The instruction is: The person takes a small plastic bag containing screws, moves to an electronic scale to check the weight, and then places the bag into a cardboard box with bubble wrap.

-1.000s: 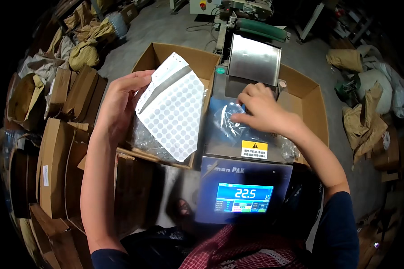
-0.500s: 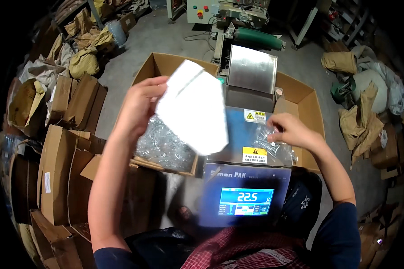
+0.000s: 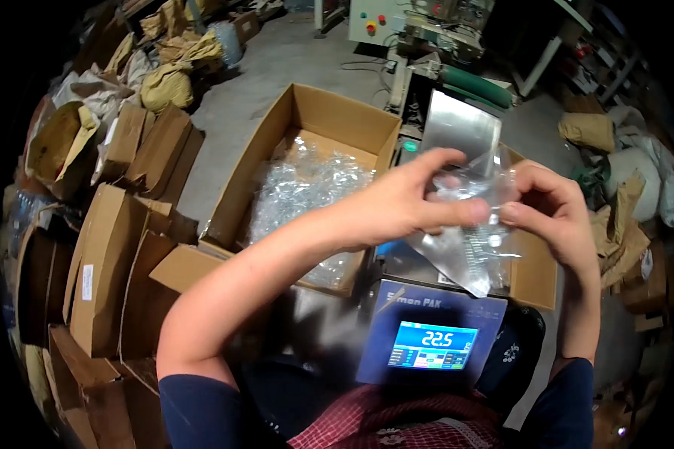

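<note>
Above the blue machine [image 3: 434, 292], both my hands are close together on a clear plastic bag [image 3: 505, 243]. My left hand [image 3: 419, 196] reaches across from the left, its thumb and fingers closed on the bag's left side. My right hand [image 3: 556, 213] pinches the bag's right side between thumb and fingers. Small metal parts that look like screws [image 3: 475, 251] show through the plastic. Under my hands lies a shiny metal pan [image 3: 445, 262], its narrow end toward me. Whether my left hand also grips the pan is hidden.
Left of the machine, a cardboard box [image 3: 240, 183] holds many clear bags [image 3: 307, 194]. Another open box [image 3: 533, 262] stands at the right. The lit screen [image 3: 436, 346] faces me. Flattened cartons [image 3: 101, 277] crowd the left, and sacks [image 3: 625, 232] the right.
My left hand has swung right with the pan, from over the box of bags to my right hand. The bag of metal parts has been lifted off the machine top.
</note>
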A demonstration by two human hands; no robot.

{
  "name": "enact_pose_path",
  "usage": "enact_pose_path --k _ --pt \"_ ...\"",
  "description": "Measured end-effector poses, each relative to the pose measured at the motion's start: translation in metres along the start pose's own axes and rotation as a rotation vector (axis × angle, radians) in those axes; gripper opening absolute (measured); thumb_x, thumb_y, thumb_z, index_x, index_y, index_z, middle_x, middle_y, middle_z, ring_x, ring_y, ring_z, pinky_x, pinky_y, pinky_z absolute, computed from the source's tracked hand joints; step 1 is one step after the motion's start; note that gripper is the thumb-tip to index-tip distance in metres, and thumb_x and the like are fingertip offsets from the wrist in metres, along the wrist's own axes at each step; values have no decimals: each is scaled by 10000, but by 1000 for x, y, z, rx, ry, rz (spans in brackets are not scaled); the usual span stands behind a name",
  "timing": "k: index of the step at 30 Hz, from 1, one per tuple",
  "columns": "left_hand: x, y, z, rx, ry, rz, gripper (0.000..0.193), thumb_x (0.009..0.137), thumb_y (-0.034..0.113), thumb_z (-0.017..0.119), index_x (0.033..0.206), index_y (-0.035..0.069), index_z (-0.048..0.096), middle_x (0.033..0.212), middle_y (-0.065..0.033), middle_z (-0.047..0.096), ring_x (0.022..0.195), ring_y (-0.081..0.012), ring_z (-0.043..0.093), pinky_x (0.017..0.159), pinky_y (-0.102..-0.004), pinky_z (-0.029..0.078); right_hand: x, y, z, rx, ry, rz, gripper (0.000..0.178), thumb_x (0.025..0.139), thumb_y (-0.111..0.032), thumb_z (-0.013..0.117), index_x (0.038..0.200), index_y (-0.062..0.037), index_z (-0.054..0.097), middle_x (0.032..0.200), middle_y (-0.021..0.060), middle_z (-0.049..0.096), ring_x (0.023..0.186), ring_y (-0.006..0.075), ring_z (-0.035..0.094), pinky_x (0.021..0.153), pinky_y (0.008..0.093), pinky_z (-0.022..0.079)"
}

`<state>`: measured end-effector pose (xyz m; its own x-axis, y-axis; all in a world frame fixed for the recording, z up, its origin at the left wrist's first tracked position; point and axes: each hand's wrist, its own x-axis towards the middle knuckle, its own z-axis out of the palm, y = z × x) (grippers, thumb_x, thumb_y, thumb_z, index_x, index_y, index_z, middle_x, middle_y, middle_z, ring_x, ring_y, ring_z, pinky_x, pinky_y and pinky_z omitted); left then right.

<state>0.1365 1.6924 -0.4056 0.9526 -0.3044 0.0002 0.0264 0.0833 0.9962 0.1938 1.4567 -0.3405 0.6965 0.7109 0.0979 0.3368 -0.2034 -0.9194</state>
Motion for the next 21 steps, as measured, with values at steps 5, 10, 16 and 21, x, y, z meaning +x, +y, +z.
enact_pose_path --k 5,10,16,21 --pt "-81 45 -53 345 226 -22 420 826 157 756 1209 57 614 1051 -53 662 947 -139 636 808 -278 519 53 15 46 -211 -71 -253 135 912 -107 658 887 26 660 888 35 630 795 87 581 705 231 470" --pt "-251 33 -147 484 451 -478 609 637 255 872 1169 44 664 1059 -58 685 1006 -210 642 947 -332 486 93 63 65 -265 -253 19 156 895 -128 666 903 28 664 827 60 627 787 124 587 706 268 481" --pt "-291 -26 -148 155 820 -328 362 874 68 694 1212 -39 623 1100 -112 690 979 -157 650 903 -288 497 190 145 175 -639 -730 -292 184 798 -144 701 911 -12 641 902 172 669 850 340 649 763 409 516" --pt "-218 -68 -178 71 790 -103 186 926 61 609 1085 -27 650 924 -60 694 856 -124 644 793 -258 495 232 246 268 -1160 -837 -105 252 728 -157 685 935 -15 695 917 214 685 894 382 667 794 456 542"
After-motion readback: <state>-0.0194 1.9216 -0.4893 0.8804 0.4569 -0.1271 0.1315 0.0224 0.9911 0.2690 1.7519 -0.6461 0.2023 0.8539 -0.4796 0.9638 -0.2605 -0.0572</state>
